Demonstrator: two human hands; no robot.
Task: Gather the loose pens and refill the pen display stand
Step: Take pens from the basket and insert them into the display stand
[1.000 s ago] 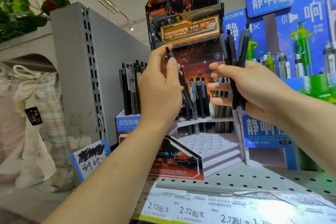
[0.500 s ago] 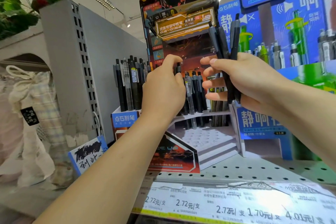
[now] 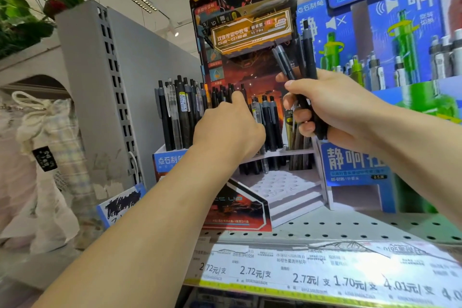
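**Floor:** What carries everything?

**Me:** I see a pale grey perforated metal shelf [image 3: 350,229] with a strip of paper price labels [image 3: 325,275] along its front edge. Near the shelf's middle stands the tall red-and-black printed cardboard pen display stand [image 3: 240,2], stepped like stairs, its white lower tiers dimpled with round sockets, I judge so that each pen stands upright and apart. The sockets near the stand's front edge show bare; the top tier at the back holds a row of black plastic stocked pens [image 3: 271,122].

**Floor:** Beside it?

**Me:** On its left side is a blue-fronted card box of mixed black and clear pens [image 3: 177,112]; on its right, a blue-and-green printed display of silver-capped pens [image 3: 375,40].

**Floor:** And the hands?

**Me:** My right hand [image 3: 335,107] is wrapped around a loose bundle of slim matte-black pens [image 3: 306,57], gripped low on the barrels so that the clicker ends fan upward. I read that as holding stock ready. My left hand [image 3: 230,130] reaches into the back row, fingers curled downward among the pens there. They hide whether they pinch one, so I cannot tell if it holds anything.

**Floor:** How will they handle?

**Me:** Smooth, rigid, light barrels, I expect; narrow sockets probably want a straight, vertical drop.
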